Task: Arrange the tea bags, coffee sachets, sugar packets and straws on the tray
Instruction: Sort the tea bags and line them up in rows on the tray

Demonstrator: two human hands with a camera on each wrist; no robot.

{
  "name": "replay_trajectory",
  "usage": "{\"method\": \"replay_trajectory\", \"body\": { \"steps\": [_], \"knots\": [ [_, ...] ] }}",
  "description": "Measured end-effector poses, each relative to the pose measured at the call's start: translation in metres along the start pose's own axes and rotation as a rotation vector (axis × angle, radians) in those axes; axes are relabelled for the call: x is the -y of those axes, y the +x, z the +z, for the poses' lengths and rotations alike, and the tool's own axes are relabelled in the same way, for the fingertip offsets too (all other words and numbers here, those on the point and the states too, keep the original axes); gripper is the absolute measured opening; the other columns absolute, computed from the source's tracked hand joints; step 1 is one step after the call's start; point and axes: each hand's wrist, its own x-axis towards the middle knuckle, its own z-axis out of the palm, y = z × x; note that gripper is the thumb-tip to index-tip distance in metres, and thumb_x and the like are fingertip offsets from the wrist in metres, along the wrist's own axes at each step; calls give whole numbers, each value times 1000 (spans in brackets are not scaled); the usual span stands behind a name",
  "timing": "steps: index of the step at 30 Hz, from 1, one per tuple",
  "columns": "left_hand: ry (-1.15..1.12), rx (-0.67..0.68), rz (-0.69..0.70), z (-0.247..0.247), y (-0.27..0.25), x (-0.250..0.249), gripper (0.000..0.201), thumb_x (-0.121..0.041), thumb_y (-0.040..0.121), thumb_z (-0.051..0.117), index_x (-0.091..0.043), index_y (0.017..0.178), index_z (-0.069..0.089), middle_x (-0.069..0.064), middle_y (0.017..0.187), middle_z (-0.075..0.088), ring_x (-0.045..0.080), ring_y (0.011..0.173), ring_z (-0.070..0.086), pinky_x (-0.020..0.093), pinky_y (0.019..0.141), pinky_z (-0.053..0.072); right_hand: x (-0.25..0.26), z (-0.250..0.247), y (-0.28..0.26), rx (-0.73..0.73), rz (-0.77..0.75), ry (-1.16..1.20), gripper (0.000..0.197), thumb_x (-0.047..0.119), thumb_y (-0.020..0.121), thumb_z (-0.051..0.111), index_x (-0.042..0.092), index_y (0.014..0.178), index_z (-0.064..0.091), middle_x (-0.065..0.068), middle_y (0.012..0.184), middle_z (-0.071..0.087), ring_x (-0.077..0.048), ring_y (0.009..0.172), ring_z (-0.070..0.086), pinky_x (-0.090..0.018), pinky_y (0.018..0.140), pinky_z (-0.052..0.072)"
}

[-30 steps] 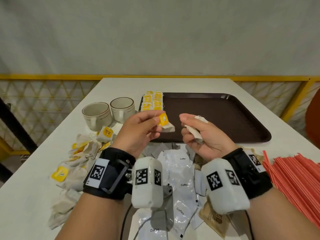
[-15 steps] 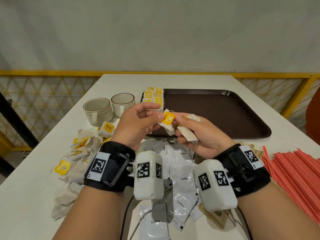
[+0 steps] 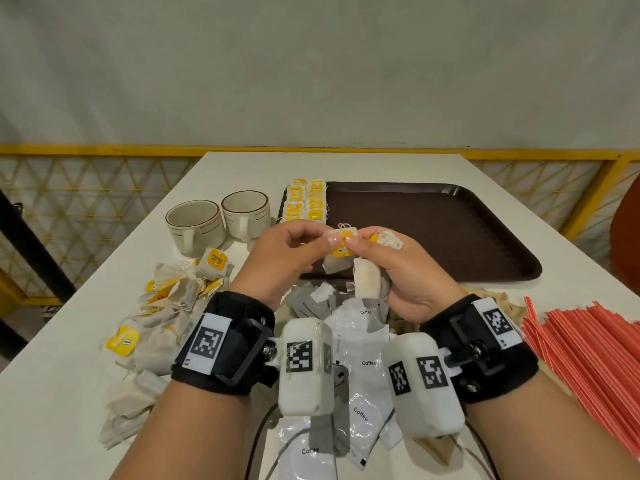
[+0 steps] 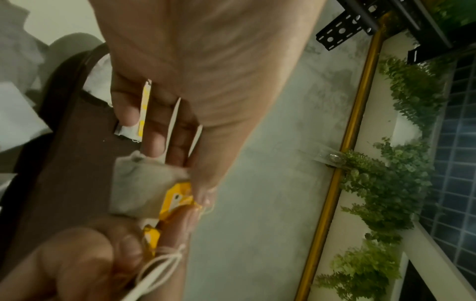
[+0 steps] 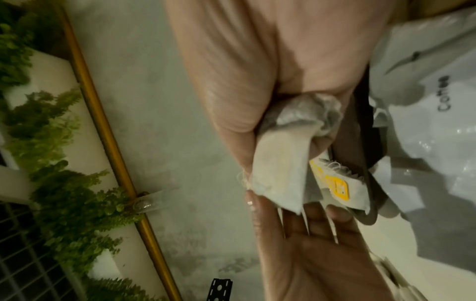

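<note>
My left hand (image 3: 323, 239) and right hand (image 3: 360, 244) meet above the near left edge of the dark brown tray (image 3: 450, 237). Both pinch one tea bag (image 3: 341, 245) with a yellow tag (image 4: 177, 197) between thumb and fingertips. The right hand's lower fingers also curl round more tea bags (image 3: 367, 284) in the palm (image 5: 283, 163). Rows of tea bags (image 3: 306, 202) lie in the tray's far left corner. Loose tea bags (image 3: 166, 306) are heaped on the table at the left. White coffee sachets (image 3: 362, 362) lie under my wrists. Red straws (image 3: 588, 358) lie at the right.
Two cream cups (image 3: 194, 223) (image 3: 246, 213) stand left of the tray. Brown packets (image 3: 498, 303) show behind my right wrist. A yellow railing (image 3: 104, 150) runs behind the white table (image 3: 52, 393). Most of the tray's floor is bare.
The hands have come together. My left hand carried its yellow-tagged tea bag over to the right hand, whose thumb and fingertip now pinch it too. The view has tilted slightly.
</note>
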Motion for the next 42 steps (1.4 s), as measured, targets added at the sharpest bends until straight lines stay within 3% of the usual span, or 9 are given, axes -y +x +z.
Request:
{"method": "replay_trajectory", "body": {
  "steps": [7, 14, 17, 19, 25, 28, 31, 39, 42],
  "knots": [
    [43, -143, 50, -6, 4, 4, 17, -7, 88, 63, -23, 83, 60, 1, 74, 66, 11, 69, 60, 26, 67, 48, 2, -2, 8, -217, 136, 206, 3, 8, 91, 62, 9, 91, 64, -5, 81, 63, -8, 57, 63, -22, 50, 53],
    [323, 132, -13, 12, -6, -4, 40, 1, 84, 51, -25, 63, 73, 0, 78, 72, 14, 82, 64, 29, 82, 49, 5, -8, 14, -371, 141, 392, 11, 11, 94, 58, 8, 84, 58, -5, 68, 59, -11, 52, 60, -24, 49, 55],
    [289, 198, -89, 16, -8, -5, 26, -11, 84, 59, -21, 68, 77, -4, 82, 74, 8, 86, 65, 25, 84, 48, 0, -6, 14, -373, 47, 265, 5, 10, 94, 58, 13, 90, 60, -3, 76, 58, -10, 57, 57, -25, 52, 51],
    [268, 236, -98, 19, -8, -3, 20, -31, 84, 66, -19, 73, 78, 16, 79, 69, 17, 72, 60, 29, 72, 45, -1, 1, 9, -340, 0, 171, 8, 10, 94, 57, 14, 89, 61, -4, 78, 57, -11, 61, 55, -25, 51, 49],
    [188, 150, -128, 19, -4, 4, 68, -73, 64, 64, -8, 79, 75, 34, 92, 62, 47, 86, 61, 53, 89, 49, 1, 9, 2, -189, -120, 46, 12, 5, 96, 51, 7, 93, 62, -3, 70, 63, -10, 63, 63, -23, 56, 53],
    [196, 101, -110, 16, -3, 3, 38, -45, 79, 67, -8, 71, 73, 23, 73, 60, 37, 68, 53, 47, 76, 48, 2, 4, 2, -143, -139, 34, 13, 2, 95, 52, 4, 97, 65, -4, 72, 65, -12, 69, 64, -23, 66, 56],
    [190, 80, -100, 14, -2, 4, 17, -17, 86, 63, -14, 75, 76, 2, 82, 72, 23, 81, 65, 41, 84, 51, 2, -3, 3, -182, -147, -73, 11, 4, 91, 60, 9, 96, 69, 3, 64, 62, -7, 60, 55, -21, 60, 49],
    [168, -15, -4, 1, 2, 6, 22, -10, 88, 63, -28, 85, 75, -6, 99, 73, 6, 98, 64, 23, 89, 47, 10, -20, 0, -98, -94, -525, 10, 10, 79, 76, 12, 89, 73, 2, 70, 62, -8, 60, 51, -22, 57, 42],
    [107, -56, 29, -5, 6, 9, 26, -3, 88, 62, -27, 91, 72, -2, 98, 72, 7, 88, 63, 18, 75, 48, 25, -29, -7, 33, -34, -684, 12, 9, 78, 76, 8, 89, 73, 0, 68, 62, -8, 58, 53, -20, 55, 45]
  ]
}}
